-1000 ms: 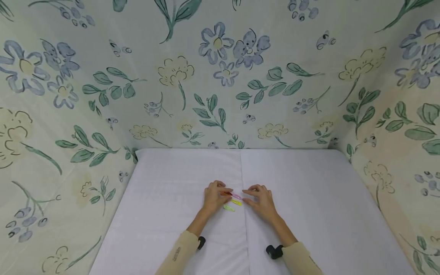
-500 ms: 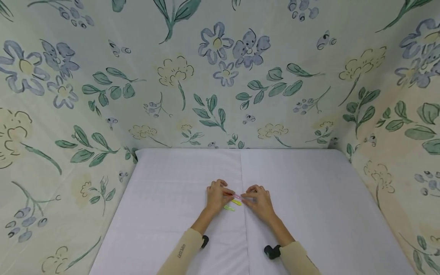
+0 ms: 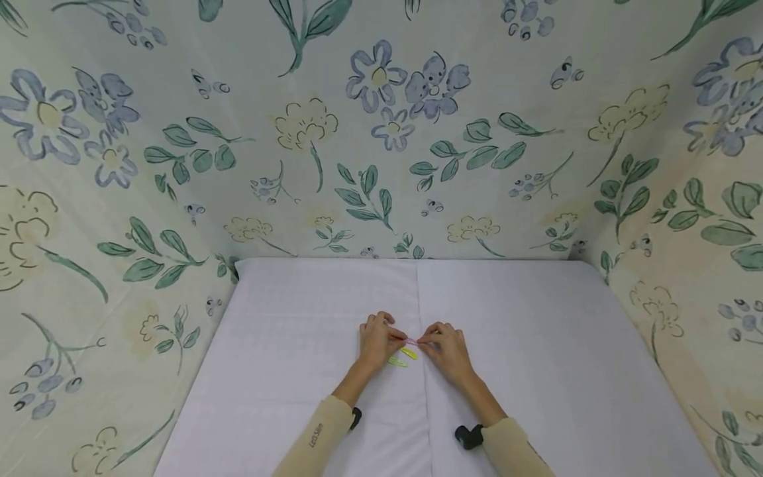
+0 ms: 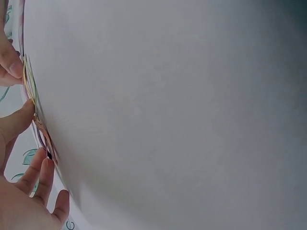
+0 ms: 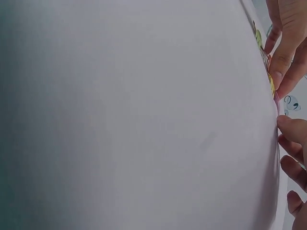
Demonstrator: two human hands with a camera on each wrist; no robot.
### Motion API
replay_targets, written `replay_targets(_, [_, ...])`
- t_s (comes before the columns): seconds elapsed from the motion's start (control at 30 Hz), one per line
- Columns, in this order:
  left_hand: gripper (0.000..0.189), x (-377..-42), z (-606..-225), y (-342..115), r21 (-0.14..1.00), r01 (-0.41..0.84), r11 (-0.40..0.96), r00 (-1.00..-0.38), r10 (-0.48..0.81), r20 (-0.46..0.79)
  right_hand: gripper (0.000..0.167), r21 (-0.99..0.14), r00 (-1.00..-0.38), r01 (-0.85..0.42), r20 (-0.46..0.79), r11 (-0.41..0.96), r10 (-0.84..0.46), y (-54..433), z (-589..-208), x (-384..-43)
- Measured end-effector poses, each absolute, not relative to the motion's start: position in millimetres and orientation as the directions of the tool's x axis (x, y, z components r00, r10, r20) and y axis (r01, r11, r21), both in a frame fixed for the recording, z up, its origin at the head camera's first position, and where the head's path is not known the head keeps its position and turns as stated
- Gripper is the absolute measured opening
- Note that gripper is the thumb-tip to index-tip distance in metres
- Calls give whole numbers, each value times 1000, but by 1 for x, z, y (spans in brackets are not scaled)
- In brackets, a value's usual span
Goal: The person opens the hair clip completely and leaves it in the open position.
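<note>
My left hand (image 3: 377,341) and right hand (image 3: 444,348) meet near the middle of the white cloth. Between them is a small pink hair clip (image 3: 411,342), its left end pinched by the left thumb and finger, its right end by the right fingertips. Just below lies a yellow hair clip (image 3: 408,353), partly covered by the left hand. A light green hair clip (image 3: 397,362) rests nearer to me, beside the left wrist. An orange-red clip (image 4: 46,136) shows under the left fingers in the left wrist view; the head view has it hidden behind that hand.
White cloth (image 3: 524,318) covers the table, with a seam running front to back just right of the clips. Floral fabric (image 3: 381,192) hangs behind and at both sides. A black wrist camera (image 3: 469,437) sits on my right wrist.
My left hand has moved slightly right, over the orange-red clip, and now pinches the pink clip. The right fingertips have closed onto its other end. The yellow and green clips stay about where they were.
</note>
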State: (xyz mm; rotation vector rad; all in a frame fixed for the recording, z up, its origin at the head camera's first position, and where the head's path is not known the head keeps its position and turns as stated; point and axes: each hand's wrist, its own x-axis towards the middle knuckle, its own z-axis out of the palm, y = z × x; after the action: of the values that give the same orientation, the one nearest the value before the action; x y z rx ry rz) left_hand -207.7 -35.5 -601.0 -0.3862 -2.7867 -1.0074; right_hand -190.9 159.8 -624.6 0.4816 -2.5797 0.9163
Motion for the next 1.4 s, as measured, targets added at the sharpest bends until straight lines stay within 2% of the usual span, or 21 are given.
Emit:
replay_targets(0.3, [6,-207,-603,-35,597,297,746,-951,175,255,9,-467,-873,-429,433,774,-223,156,-623,-191])
replay_targets(0.7, [4,-209,-599,-40,657,295,694,-955,229,187,6,-587,-914,-371,366,720,-172,155,-619,-187])
replay_targets(0.93, [5,-208,-594,-48,677,337,654,-942,239,238,7,-629,-902,-406,394,663,-179,151,-617,-186])
replay_targets(1.23, [4,-210,-589,-57,786,349,510,-935,241,259,6,-649,-857,-472,497,597,-138,151,-614,-189])
replay_targets(1.4, [7,-210,-589,-59,896,243,373,-963,205,176,3,-755,-901,-410,423,512,-99,149,-610,-191])
